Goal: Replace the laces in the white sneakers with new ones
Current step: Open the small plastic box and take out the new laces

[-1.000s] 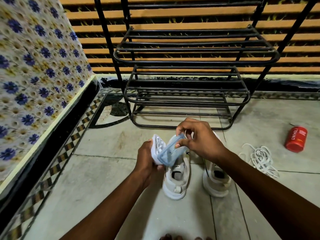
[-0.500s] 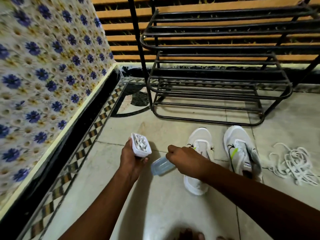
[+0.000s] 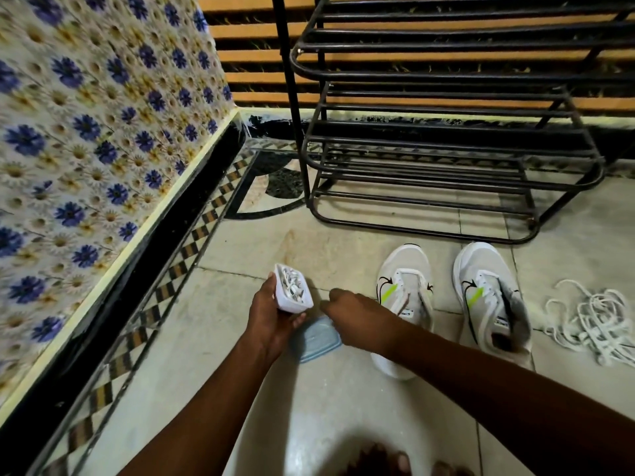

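Two white sneakers, the left sneaker (image 3: 405, 269) and the right sneaker (image 3: 481, 269), stand side by side on the tiled floor without laces. My left hand (image 3: 271, 317) grips a small white container (image 3: 293, 290) with coiled white laces inside, its open top facing up. My right hand (image 3: 360, 314) reaches across in front of the left sneaker, fingers curled at the far edge of a translucent blue lid (image 3: 316, 341) that lies low at the floor between my hands. A loose heap of white laces (image 3: 594, 321) lies on the floor right of the sneakers.
A black metal shoe rack (image 3: 446, 139) stands just behind the sneakers against a slatted wall. A flower-patterned tiled wall (image 3: 86, 132) with a black skirting runs along the left. My toes (image 3: 388, 462) show at the bottom edge.
My right hand took the blue lid off the container and lowered it to the floor. My left hand moved left with the opened container. The view shifted left and down.
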Available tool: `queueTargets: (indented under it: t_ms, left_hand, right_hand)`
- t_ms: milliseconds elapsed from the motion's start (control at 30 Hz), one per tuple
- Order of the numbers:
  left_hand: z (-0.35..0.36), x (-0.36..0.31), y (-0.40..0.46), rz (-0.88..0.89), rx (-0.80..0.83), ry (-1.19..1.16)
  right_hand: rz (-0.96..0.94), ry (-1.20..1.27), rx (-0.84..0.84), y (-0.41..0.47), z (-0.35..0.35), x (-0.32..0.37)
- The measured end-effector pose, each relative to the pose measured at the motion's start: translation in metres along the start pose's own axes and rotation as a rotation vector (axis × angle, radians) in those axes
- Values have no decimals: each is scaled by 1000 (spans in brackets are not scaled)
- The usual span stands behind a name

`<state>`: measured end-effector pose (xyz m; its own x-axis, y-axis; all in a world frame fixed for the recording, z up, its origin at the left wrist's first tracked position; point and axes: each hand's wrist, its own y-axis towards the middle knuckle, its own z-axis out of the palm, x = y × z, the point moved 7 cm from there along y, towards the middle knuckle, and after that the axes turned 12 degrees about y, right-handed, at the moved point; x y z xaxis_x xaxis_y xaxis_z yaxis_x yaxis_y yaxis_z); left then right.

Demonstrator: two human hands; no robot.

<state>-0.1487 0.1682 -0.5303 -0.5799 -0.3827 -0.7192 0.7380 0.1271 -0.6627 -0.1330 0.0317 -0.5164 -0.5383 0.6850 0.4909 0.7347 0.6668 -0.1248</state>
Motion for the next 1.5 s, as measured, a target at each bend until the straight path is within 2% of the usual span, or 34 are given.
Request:
queueTargets:
  t_ms: [67, 133, 200, 267, 367, 500, 633, 733, 900, 967, 1100, 1267, 1500]
  left_hand:
    - [4, 2, -2, 10, 48, 12]
    - [8, -1, -7, 33, 106, 81]
    - [13, -4, -12, 64, 172, 141]
    - [19, -6, -17, 81, 227, 172]
    - [22, -8, -17, 94, 278, 189]
    - [10, 0, -8, -5, 213, 119]
    - [-5, 9, 0, -52, 137, -18]
    - [-16, 10, 6, -61, 60, -30]
    - [-19, 9, 10, -54, 32, -53]
    - [-18, 7, 11, -44, 41, -59]
    - [-17, 3, 14, -29, 51, -61]
    - [-8, 3, 6, -62, 74, -69]
    - [66, 0, -14, -128, 294, -98]
  right_hand:
    - [22, 98, -174, 3, -26, 1]
    - [9, 258, -253, 5, -44, 3]
    - [-10, 360, -201, 10, -50, 6]
    - [-52, 362, -164, 14, -50, 9]
    - [-68, 335, -208, 15, -51, 8]
    - [-52, 387, -261, 16, -55, 1]
    - [140, 592, -406, 15, -67, -29]
    - [324, 801, -482, 17, -64, -54]
    - [535, 984, -610, 28, -56, -82]
    - [575, 1039, -612, 34, -54, -89]
    - [558, 1231, -513, 43, -44, -92]
    - [455, 1006, -459, 34, -51, -87]
    - [299, 887, -643, -16, -97, -70]
